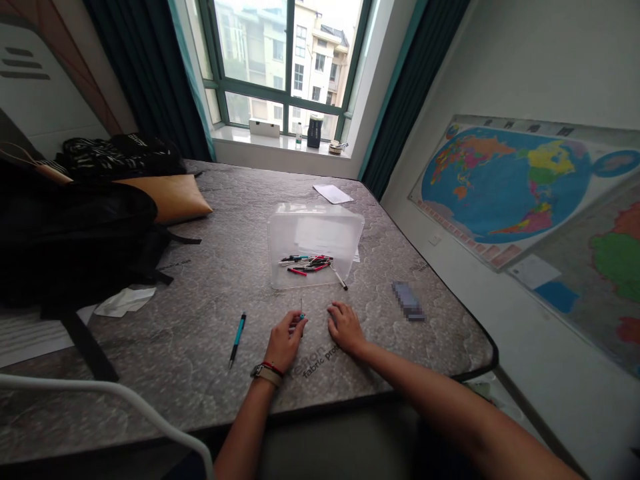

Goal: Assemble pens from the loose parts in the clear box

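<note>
My left hand (285, 341), a watch and a red band on its wrist, pinches a small dark pen part (302, 317) with a bit of teal and a thin rod pointing up. Much of that part is hidden by the fingers. My right hand (346, 327) rests on the mattress (200, 393), its fingers slightly bent and holding nothing. A teal and black pen (237, 340) lies to the left of my left hand. Beyond both hands is a clear plastic box (280, 233) with several pens and pen parts (307, 264) in it. A white pen piece (339, 277) leans at its front right.
A blurred-out flat object (408, 301) lies to the right. Papers (333, 194) are behind the box. A black backpack (75, 233), a tan cushion (175, 197) and a crumpled tissue (125, 301) occupy the left. A white curved tube (100, 389) crosses the lower left.
</note>
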{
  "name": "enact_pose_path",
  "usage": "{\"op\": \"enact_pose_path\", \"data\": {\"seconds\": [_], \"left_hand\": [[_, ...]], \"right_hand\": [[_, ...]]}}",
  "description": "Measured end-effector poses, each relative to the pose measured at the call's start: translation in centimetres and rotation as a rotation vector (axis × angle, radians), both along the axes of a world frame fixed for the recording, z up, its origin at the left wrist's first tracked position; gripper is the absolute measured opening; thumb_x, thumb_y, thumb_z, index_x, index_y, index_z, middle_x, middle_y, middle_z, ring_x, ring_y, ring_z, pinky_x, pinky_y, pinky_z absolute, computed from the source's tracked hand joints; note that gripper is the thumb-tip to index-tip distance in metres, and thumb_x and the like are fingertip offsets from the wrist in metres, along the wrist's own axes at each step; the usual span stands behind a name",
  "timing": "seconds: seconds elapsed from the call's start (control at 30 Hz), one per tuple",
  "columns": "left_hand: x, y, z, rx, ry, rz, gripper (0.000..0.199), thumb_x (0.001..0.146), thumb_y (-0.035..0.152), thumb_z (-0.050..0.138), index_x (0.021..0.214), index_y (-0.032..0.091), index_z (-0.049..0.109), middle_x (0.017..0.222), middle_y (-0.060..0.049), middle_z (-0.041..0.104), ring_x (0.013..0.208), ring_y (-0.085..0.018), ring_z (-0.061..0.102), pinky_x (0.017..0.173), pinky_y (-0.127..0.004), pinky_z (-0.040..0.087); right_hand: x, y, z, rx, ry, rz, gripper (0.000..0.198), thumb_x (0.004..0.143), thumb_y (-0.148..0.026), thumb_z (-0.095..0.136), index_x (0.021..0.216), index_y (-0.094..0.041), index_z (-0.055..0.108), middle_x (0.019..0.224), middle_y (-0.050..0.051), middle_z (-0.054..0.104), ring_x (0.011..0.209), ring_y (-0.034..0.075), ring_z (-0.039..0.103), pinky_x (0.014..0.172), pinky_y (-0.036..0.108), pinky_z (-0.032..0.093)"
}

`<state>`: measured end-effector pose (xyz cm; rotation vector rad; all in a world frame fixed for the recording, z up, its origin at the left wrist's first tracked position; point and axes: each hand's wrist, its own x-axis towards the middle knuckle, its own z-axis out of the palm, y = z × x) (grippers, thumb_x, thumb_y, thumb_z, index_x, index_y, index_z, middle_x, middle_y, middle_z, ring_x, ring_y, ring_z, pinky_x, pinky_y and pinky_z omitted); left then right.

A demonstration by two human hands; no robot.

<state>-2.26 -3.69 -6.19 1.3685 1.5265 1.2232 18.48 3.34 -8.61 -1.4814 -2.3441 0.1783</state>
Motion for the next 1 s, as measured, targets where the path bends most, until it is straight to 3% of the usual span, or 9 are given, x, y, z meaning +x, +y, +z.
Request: {"op": "enact_pose_path", "data": {"seconds": [0.13,0.27,0.43,0.57,0.8,1.0], "left_hand": [[-0.1,0.3,-0.1,0.007,-0.018,-0.001,0.035,0.087,0.051,0.052,0.101,0.021,0.063,0.094,-0.006,0.070,0.088,-0.021,0.068,0.075,-0.032,0.055],[-0.2,0.7,-0.2,0.005,-0.028,-0.008,0.032,0.087,0.049,0.052,0.098,0.022,0.064,0.094,-0.006,0.071,0.089,-0.021,0.068,0.075,-0.033,0.055],[-0.5,1.0,-0.2,-0.014,-0.020,0.005,0.030,0.087,0.047,0.052,0.099,0.022,0.064,0.096,-0.006,0.071,0.089,-0.021,0.068,0.076,-0.033,0.054],[-1.0,1.2,-0.2,-0.022,-0.012,0.017,0.028,0.088,0.045,0.052,0.099,0.023,0.064,0.098,-0.006,0.071,0.091,-0.021,0.067,0.078,-0.033,0.055],[-1.7,1.6,-0.4,-0.038,-0.050,0.043,0.026,0.087,0.044,0.054,0.099,0.023,0.064,0.098,-0.006,0.071,0.094,-0.022,0.067,0.079,-0.034,0.055],[-1.3,1.9,-0.3,-0.055,-0.046,0.039,0.025,0.088,0.043,0.053,0.097,0.023,0.064,0.096,-0.005,0.071,0.092,-0.020,0.067,0.079,-0.032,0.054]], "right_hand": [[-0.8,3.8,1.5,-0.112,-0.065,0.074,0.018,0.086,-0.020,0.055,0.100,-0.019,0.067,0.108,0.009,0.062,0.104,0.020,0.056,0.092,0.029,0.041],[-3.6,9.2,3.8,-0.183,-0.067,0.158,0.017,0.086,-0.016,0.053,0.093,-0.017,0.069,0.096,0.007,0.066,0.088,0.017,0.060,0.081,0.024,0.042],[-8.9,15.1,5.5,-0.188,-0.082,0.187,0.019,0.086,-0.016,0.053,0.093,-0.019,0.070,0.094,0.006,0.070,0.087,0.018,0.062,0.077,0.024,0.041],[-11.7,19.3,5.8,-0.213,-0.230,0.096,0.022,0.086,-0.016,0.054,0.101,-0.021,0.070,0.103,0.009,0.071,0.092,0.020,0.063,0.076,0.025,0.041],[-11.5,25.1,5.9,-0.254,-0.440,0.123,0.030,0.081,-0.011,0.061,0.107,-0.019,0.071,0.111,0.014,0.068,0.093,0.022,0.063,0.074,0.026,0.042],[-9.7,27.6,5.7,-0.298,-0.554,0.210,0.027,0.077,-0.014,0.067,0.103,-0.020,0.074,0.109,0.013,0.069,0.094,0.024,0.064,0.077,0.026,0.044]]}}
